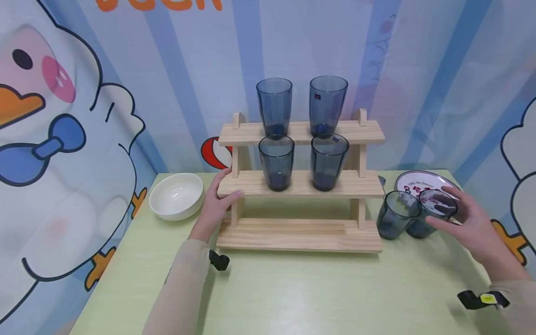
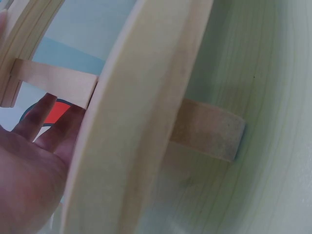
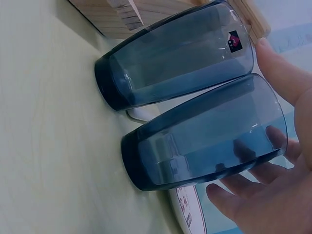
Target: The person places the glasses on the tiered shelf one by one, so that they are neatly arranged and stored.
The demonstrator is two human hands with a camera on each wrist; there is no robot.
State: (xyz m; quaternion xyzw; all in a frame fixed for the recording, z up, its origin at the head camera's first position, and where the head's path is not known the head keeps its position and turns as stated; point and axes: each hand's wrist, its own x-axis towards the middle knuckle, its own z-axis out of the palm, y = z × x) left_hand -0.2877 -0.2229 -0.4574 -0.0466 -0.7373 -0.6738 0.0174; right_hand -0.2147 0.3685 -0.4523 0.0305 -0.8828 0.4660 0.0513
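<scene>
Head view: the right hand, thumb and fingers apart, has the nearer tinted glass at its nine o'clock, contact unclear; the left hand grips the wooden rack, which stands toward its three o'clock.

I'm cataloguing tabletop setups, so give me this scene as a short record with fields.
stand: wooden rack, three shelves
top shelf: two upper glasses, blue, upright
middle shelf: two lower glasses, blue, upright
right of rack: inner glass and outer glass, upright on the table; patterned plate behind them
left of rack: white bowl
left hand: holds the middle shelf's left end
right hand: around the outer glass; contact unclear
</scene>
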